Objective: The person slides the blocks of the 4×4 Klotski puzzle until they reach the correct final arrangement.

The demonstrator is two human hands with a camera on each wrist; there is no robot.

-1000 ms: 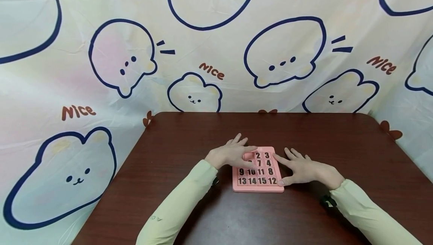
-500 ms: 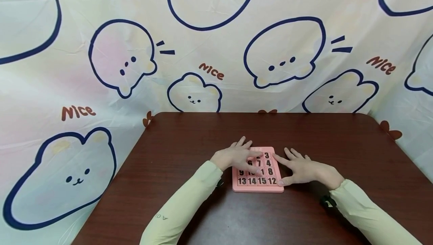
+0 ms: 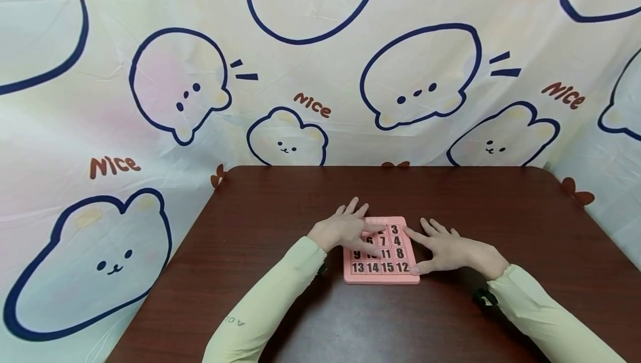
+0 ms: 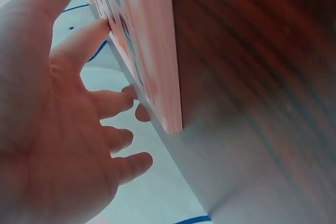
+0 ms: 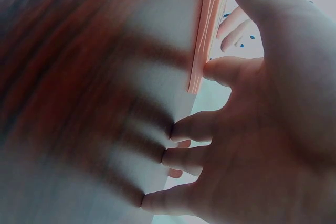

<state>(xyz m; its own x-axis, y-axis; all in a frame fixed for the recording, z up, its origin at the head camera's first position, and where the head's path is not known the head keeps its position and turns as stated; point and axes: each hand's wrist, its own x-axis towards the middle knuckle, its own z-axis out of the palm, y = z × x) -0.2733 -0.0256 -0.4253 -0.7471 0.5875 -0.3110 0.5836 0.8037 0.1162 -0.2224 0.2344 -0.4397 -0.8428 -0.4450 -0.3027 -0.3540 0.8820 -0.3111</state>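
Note:
A pink sliding number puzzle (image 3: 380,278) lies flat on the table, its tiles printed with black numbers. Over its upper left part reaches my left hand (image 3: 340,229). The index finger rests on the top row by the 2, and the thumb is over the row with 10 and 11; several tiles are hidden beneath them. In the left wrist view the index fingertip (image 4: 105,27) meets the puzzle's face, while the other fingers extend past it. My right hand (image 3: 448,249) touches the puzzle's right edge with index finger and thumb; its other fingertips rest on the table.
The dark brown wooden table (image 3: 280,196) extends around the puzzle on all sides. Behind it hangs a pale cloth (image 3: 340,73) with blue-outlined cartoon animals. A black strap (image 3: 484,298) shows at the right wrist.
My left hand first slid right across the top rows, then drew back slightly left. Its index finger and thumb shifted with it. The right hand and the puzzle's frame stayed in place.

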